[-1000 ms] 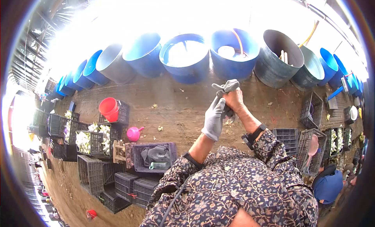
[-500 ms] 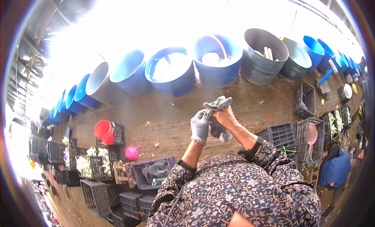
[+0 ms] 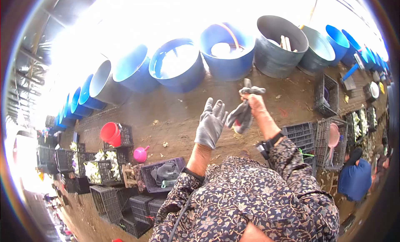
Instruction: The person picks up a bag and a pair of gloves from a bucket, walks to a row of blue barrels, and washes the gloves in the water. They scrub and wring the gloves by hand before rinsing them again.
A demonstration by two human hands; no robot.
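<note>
My left hand [image 3: 210, 123] wears a grey work glove and is raised with its fingers spread, holding nothing. My right hand [image 3: 255, 102] is bare and grips a second grey glove [image 3: 243, 112], which hangs limp from it just to the right of my left hand. Both hands are held out over the dirt floor in front of my floral-patterned sleeves. A watch sits on my right wrist [image 3: 266, 147].
A row of large blue and grey barrels [image 3: 175, 67] lines the far side. Dark plastic crates [image 3: 160, 171] stand at left with white flowers, a red bucket [image 3: 110, 133] and a pink scoop [image 3: 140, 153]. More crates [image 3: 329, 148] and a crouching person in blue [image 3: 354, 179] are at right.
My hands were together, the left gripping the loose glove at my right hand. They have separated: the left opened and moved left, the right keeps the hanging glove.
</note>
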